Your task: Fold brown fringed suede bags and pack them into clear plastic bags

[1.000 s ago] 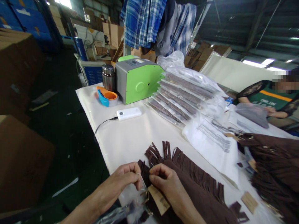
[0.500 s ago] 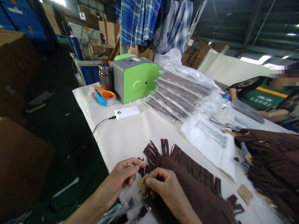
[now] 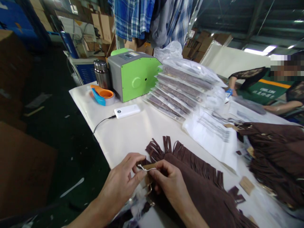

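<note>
A white string point(image 3: 145, 169) runs between my two hands, in front of a brown cardboard hang tag point(image 3: 150, 166). My left hand point(image 3: 124, 179) is bent around the left end of the string and tag, thumb against them. My right hand point(image 3: 169, 179) pinches the string's right end beside the tag. Under both hands lies a dark brown suede-like piece with fringe point(image 3: 197, 186), its full shape partly hidden. A gold-coloured metal clasp point(image 3: 149, 189) hangs just below the tag, and clear plastic point(image 3: 136, 202) lies beneath.
Ahead stand a green and grey machine point(image 3: 140, 77), a steel flask point(image 3: 102, 74), a tape dispenser point(image 3: 102, 95) and a white power bank point(image 3: 127, 111). Bagged brown goods point(image 3: 180, 91) are stacked behind. More fringed pieces point(image 3: 277, 158) lie right, near a co-worker point(image 3: 266, 88).
My hands have come closer together. The string, earlier pulled up by my left fingers, now crosses in front of the tag between both hands. The co-worker's hand has moved left.
</note>
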Demonstrator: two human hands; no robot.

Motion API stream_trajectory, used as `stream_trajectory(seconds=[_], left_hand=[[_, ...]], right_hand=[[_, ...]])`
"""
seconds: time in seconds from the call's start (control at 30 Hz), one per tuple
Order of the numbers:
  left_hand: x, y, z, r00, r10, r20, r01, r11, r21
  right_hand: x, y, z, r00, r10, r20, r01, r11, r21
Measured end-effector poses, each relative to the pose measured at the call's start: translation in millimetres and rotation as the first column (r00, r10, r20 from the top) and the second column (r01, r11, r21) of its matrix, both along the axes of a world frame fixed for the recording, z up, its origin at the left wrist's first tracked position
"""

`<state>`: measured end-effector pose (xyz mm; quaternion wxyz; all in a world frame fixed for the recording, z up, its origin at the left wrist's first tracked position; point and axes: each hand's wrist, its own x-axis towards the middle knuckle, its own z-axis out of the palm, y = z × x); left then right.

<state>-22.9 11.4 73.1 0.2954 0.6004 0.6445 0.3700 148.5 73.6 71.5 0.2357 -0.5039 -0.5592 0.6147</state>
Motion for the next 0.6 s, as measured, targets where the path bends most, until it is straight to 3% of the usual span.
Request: stream_trajectory(seconds=[0.1,0.27,0.37,0.53,0.57,0.6], left_hand=[[-8.0,11.5,5.5,0.994,-0.065,0.093,0.075,0.991,-0.107],[-24.6,16.8,0.5,0.949,-0.01,0.315,0.08,0.974,-0.21],[-34.0,13.9,-1.8,0.884,0.087,0.459,0.04,0.965,-0.26],[-59.4,4.9,8.4,0.709,0.206,0.674,-0.116,0.977,-0.177],[-66.5,3.9,8.9,0.72,0.195,0.666,-0.092,0.978,-0.186],[-73.5,3.7,8.2,0.776,0.188,0.602,-0.072,0.975,-0.212]], right_hand=[[4.9,-1.5,2.7,0.996,0.036,0.087,-0.044,0.995,0.088],[22.6,-0.4,-4.0,0.982,0.03,0.185,-0.07,0.974,0.213],[34.7,-0.7,-7.6,0.978,0.03,0.207,-0.088,0.957,0.275],[63.8,-4.9,-5.1,0.964,0.014,0.264,-0.112,0.925,0.363],[72.6,-5.9,-3.9,0.96,-0.012,0.279,-0.103,0.912,0.396],[82.4,-7.0,-3.0,0.954,-0.051,0.297,-0.091,0.891,0.446]])
